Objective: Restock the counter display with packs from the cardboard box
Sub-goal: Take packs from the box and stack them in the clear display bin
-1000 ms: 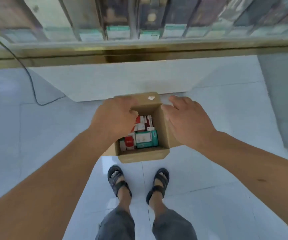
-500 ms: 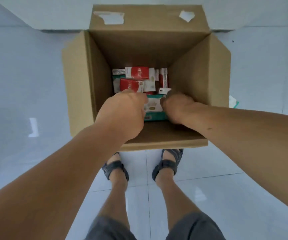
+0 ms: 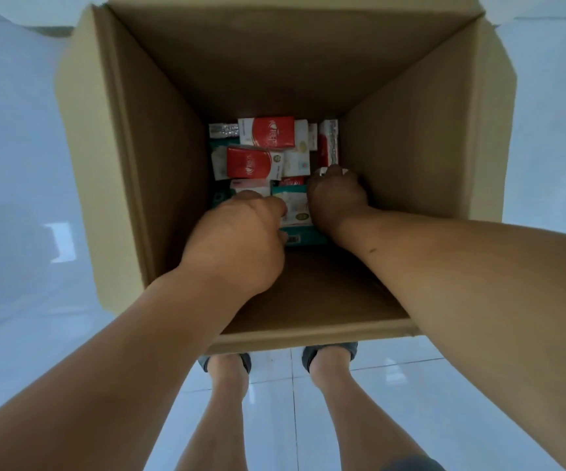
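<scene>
Reaching into the cardboard box (image 3: 159,164), both hands flank a teal pack (image 3: 296,212); grip unclear.

Both hands reach deep into an open cardboard box (image 3: 145,185) standing on a pale tiled floor (image 3: 20,198). The left hand (image 3: 237,239) and right hand (image 3: 337,198) flank a teal and white pack (image 3: 296,209), fingers hidden. Red and white packs (image 3: 268,132) lie beyond; sandalled feet (image 3: 227,360) show below the box.

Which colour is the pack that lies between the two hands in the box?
Teal with a white panel, seen in the head view, the only one.
</scene>
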Motion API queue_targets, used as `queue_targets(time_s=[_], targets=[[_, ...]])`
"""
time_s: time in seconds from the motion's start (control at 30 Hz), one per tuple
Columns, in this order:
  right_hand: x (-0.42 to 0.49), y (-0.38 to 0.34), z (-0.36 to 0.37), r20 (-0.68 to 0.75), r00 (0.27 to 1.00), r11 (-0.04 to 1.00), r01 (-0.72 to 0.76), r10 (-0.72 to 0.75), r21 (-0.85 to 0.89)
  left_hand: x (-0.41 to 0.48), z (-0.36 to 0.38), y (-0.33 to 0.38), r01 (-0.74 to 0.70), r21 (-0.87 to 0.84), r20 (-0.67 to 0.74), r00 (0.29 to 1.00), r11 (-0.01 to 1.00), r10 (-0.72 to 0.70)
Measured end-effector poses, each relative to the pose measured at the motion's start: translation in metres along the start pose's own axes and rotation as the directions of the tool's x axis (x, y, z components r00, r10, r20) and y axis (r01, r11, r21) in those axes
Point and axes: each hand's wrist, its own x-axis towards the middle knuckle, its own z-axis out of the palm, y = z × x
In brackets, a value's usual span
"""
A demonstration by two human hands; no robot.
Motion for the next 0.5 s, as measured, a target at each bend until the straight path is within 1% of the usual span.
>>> queue_targets(time_s=[0.07, 0.13, 0.2, 0.27, 0.33, 0.43, 0.5], targets=[[0.0, 0.002, 0.005, -0.017, 1.0, 0.997, -0.023, 0.024, 0.07, 0.002, -0.005, 0.003, -0.002, 0.021, -0.007, 1.0, 1.0, 0.002], [0.003, 0.005, 0.01, -0.057, 0.995, 0.991, -0.081, 0.087, 0.106, 0.006, -0.01, 0.002, 0.005, 0.017, -0.02, 1.0, 1.0, -0.004], [0.007, 0.007, 0.013, -0.048, 0.991, 0.98, -0.118, 0.127, 0.159, 0.008, -0.013, 0.0, 0.01, 0.001, -0.031, 0.999, 1.0, -0.01], [0.007, 0.008, 0.01, -0.036, 0.992, 0.977, -0.109, 0.117, 0.185, 0.007, -0.015, -0.003, 0.007, -0.005, -0.035, 0.999, 1.0, -0.007], [0.0, 0.008, 0.003, -0.069, 0.987, 0.959, -0.121, 0.143, 0.257, 0.003, -0.013, -0.005, -0.013, -0.004, -0.047, 0.999, 1.0, 0.013], [-0.021, 0.007, -0.01, -0.155, 0.97, 0.931, -0.123, 0.185, 0.343, -0.008, -0.013, -0.002, -0.034, 0.01, -0.073, 0.997, 0.999, 0.034], [-0.039, 0.006, -0.021, -0.235, 0.954, 0.878, -0.056, 0.188, 0.476, -0.016, -0.018, 0.002, -0.034, 0.019, -0.07, 0.997, 0.999, 0.035]])
